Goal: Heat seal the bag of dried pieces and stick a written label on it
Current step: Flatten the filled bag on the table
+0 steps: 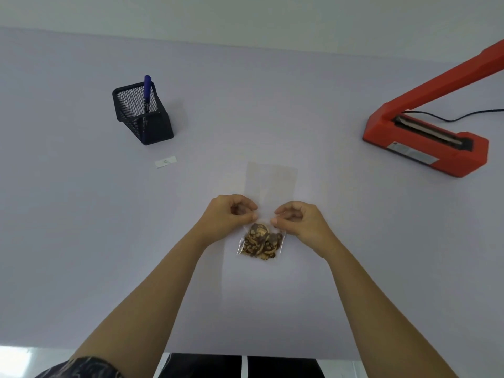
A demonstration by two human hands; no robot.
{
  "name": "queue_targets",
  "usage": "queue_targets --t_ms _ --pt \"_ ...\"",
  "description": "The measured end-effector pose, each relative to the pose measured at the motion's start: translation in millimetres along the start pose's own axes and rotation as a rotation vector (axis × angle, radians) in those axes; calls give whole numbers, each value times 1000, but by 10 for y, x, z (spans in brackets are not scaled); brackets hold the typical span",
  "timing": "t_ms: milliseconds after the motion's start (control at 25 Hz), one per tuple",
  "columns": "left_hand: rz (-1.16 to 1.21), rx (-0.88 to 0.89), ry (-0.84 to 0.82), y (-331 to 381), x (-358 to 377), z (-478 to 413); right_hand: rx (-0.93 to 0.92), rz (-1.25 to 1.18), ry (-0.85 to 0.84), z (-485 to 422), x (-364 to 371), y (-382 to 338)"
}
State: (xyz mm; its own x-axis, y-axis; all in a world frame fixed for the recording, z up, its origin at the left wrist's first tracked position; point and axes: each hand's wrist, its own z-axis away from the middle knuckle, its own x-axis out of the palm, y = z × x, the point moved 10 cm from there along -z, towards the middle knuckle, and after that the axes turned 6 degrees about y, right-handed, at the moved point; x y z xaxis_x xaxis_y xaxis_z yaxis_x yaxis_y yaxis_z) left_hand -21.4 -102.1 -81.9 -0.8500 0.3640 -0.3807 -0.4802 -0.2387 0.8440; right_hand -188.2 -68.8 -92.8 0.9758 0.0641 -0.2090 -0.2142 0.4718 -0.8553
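Note:
A clear plastic bag (271,181) lies flat on the pale table, its brown dried pieces (261,244) gathered at the near end. My left hand (231,212) and my right hand (296,218) pinch the bag from either side, just above the pieces. The bag's empty upper part stretches away from me. An orange heat sealer (425,143) stands at the right with its arm raised. A small white label (165,162) lies to the left. A blue marker (146,95) stands in a black mesh pen holder (143,115).
The sealer's black cord (463,115) runs off to the right edge. The table's near edge (245,350) is close to my body. Bare tabletop lies between the bag and the sealer.

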Motion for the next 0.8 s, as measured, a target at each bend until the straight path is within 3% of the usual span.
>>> queue_targets --t_ms 280,480,800 --pt "134 -81 12 -187 -86 16 28 -98 -18 4 16 66" --pt "-68 30 233 -32 -149 55 -121 89 171 17 -75 -59" --pt "-172 71 280 26 -134 31 -134 290 290 9 -156 -93"
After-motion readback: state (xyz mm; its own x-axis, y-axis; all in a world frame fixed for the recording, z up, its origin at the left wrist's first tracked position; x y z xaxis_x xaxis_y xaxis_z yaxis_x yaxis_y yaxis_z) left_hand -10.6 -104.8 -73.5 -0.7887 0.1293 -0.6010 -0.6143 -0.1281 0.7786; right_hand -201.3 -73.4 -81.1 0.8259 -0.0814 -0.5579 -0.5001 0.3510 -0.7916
